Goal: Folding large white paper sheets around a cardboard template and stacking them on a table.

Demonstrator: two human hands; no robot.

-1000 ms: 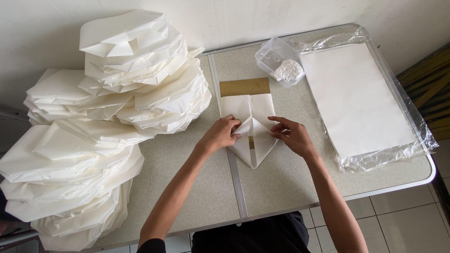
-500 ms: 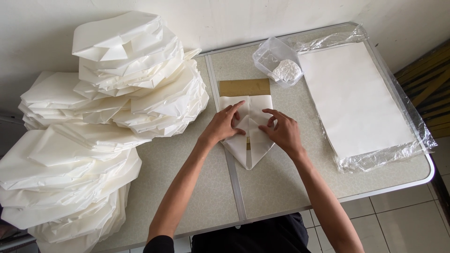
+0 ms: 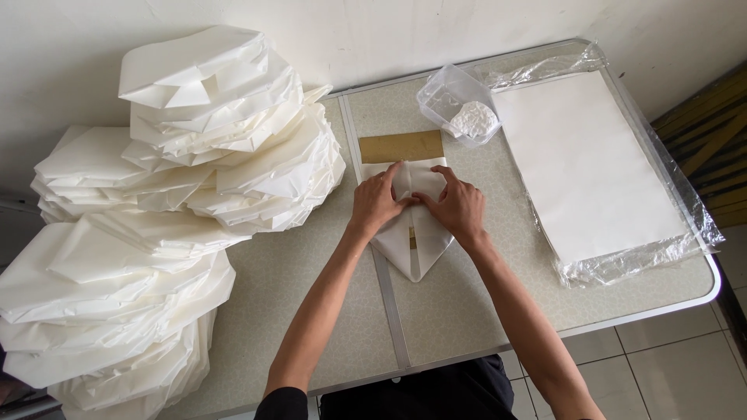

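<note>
Both hands have closed in since a second ago: left hand [image 3: 379, 204] and right hand [image 3: 459, 206] now touch, pressing flat on the folded paper [image 3: 411, 233] at table [image 3: 467, 311] centre, flaps meeting; sheets [image 3: 587, 163] at 3 o'clock

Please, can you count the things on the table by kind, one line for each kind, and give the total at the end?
White paper being folded to a point, under the left hand and right hand: 1
Flat brown cardboard rectangle: 1
Clear plastic container with white lump inside: 1
Stack of flat white sheets in clear plastic wrap: 1
Heaps of folded white paper pieces: 2
Total: 6
</note>
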